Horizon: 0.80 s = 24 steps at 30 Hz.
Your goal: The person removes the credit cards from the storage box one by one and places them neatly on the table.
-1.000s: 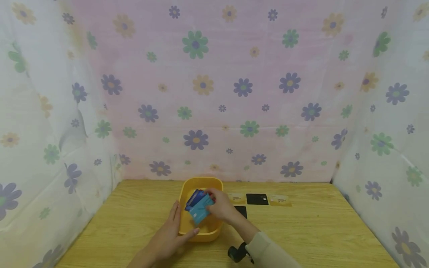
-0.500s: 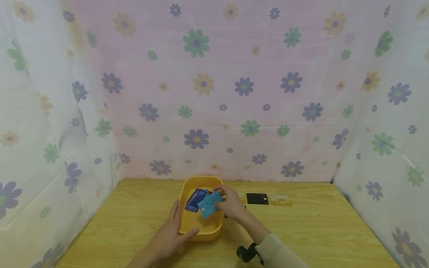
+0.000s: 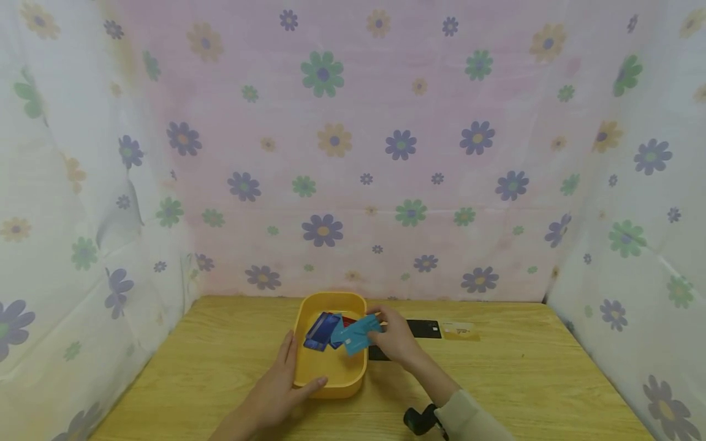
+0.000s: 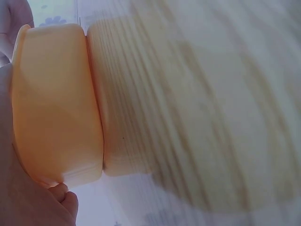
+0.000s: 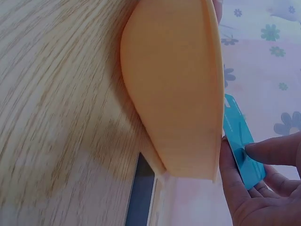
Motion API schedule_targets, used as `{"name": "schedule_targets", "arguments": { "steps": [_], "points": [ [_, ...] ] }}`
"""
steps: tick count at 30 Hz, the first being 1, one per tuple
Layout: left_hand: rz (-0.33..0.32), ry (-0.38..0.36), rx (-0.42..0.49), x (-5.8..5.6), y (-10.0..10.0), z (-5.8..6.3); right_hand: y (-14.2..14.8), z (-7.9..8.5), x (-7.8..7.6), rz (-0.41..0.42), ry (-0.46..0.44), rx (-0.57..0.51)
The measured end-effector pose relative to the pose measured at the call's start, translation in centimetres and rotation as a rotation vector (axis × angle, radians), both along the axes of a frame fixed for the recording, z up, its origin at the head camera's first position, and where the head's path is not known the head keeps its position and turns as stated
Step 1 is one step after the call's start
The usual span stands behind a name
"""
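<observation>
I find the light-blue card pinched between thumb and fingers of the right hand, above the right rim of the yellow box. The left hand, thumb and fingers spread straight, touches the box's front-left corner. Dark-blue cards lie inside. Toward the back edge of the worktop, right of the box, I note black cards and a gold card.

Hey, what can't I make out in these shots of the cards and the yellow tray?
Head: the red card is partly hidden by the held light blue card.
Head: the nearer black card is partly covered by the right hand.
Head: print on the gold card is too small to read.
Left wrist: the inside of the yellow tray is hidden by its wall.
</observation>
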<state>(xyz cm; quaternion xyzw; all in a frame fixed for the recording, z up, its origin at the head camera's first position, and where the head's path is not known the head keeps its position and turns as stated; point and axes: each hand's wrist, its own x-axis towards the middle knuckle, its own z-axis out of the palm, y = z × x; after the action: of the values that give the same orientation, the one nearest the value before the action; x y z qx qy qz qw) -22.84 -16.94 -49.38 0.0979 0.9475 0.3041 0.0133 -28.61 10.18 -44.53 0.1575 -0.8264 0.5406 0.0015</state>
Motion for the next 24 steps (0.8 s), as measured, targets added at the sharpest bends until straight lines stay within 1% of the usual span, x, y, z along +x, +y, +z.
{"name": "schedule_targets", "arguments": {
  "steps": [6, 9, 18, 24],
  "points": [
    [0.006, -0.015, 0.0, 0.0, 0.1, 0.1, 0.6, -0.1, 0.2, -0.011, -0.006, 0.002],
    [0.008, -0.016, 0.0, 0.1, 0.1, 0.1, 0.9, -0.2, 0.1, 0.002, -0.022, -0.013],
    [0.015, -0.016, -0.002, 0.1, 0.0, 0.1, 2.1, -0.4, -0.1, -0.01, -0.029, 0.011],
    [0.019, -0.019, -0.004, 0.1, 0.1, 0.1, 2.6, -0.1, -0.1, -0.016, -0.095, -0.039]
  ]
}}
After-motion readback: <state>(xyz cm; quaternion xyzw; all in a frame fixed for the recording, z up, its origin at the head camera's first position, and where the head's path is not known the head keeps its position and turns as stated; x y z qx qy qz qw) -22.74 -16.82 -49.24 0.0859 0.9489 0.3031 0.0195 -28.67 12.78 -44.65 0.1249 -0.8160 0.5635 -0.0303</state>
